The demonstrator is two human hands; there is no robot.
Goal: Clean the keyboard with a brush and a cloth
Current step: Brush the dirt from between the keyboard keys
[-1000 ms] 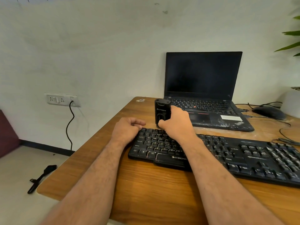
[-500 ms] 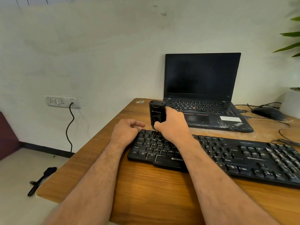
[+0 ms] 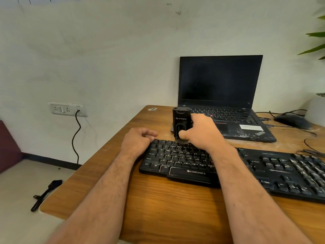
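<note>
Right hand (image 3: 202, 132) gripping, left hand (image 3: 137, 140) loosely curled, forearms extended forward

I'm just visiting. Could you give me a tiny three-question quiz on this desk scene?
1. True or false: the right hand grips the brush.
2. The bristles touch the keyboard at its: A) top row B) space bar C) number pad.
3. Fill in: the left hand rests at the keyboard's ___ end.

Key: 1 true; 2 A; 3 left.
</note>
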